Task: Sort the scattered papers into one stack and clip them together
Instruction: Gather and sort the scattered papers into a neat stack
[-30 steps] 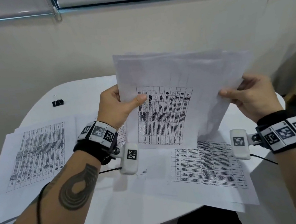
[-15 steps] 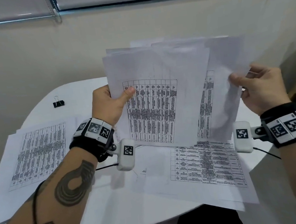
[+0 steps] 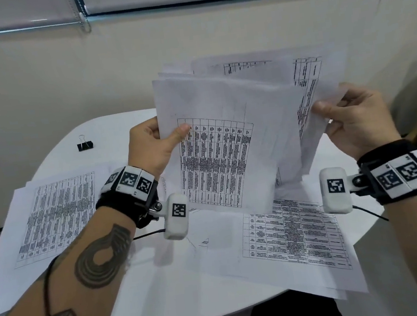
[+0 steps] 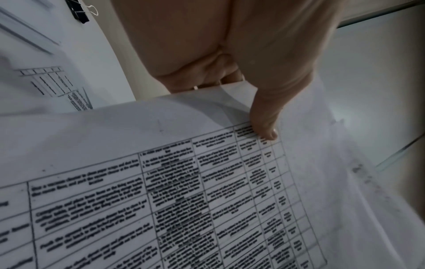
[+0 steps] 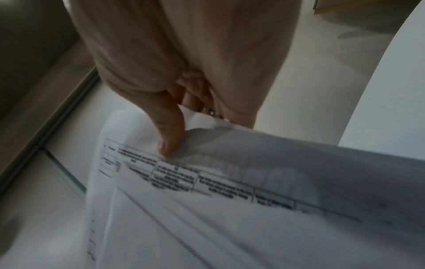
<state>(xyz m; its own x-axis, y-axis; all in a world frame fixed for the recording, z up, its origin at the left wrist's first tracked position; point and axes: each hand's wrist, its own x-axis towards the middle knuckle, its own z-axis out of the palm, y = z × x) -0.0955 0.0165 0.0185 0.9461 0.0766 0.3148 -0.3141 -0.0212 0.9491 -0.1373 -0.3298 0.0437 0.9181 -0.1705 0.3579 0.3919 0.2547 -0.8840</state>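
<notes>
Cream wall and a lowered blind back a rounded white desk (image 3: 153, 308). Held upright above it is a bundle of white printed table sheets (image 3: 218, 156), its lower edge close to the desk – judged a position for squaring the edges. The left hand (image 3: 151, 145) pinches the bundle's left edge, thumb on the front sheet and fingers behind, which keeps the near sheets together. The right hand (image 3: 356, 122) pinches the right edge of the rear sheets, which fan apart from the front ones – alignment is judged incomplete. More printed sheets lie flat on the desk: one group to the left (image 3: 56, 215), another under the bundle (image 3: 292, 239), both uncollected. A black binder clip (image 3: 85, 145) sits at the far left of the desk, well apart from both hands, presumably reserved for the final step.
</notes>
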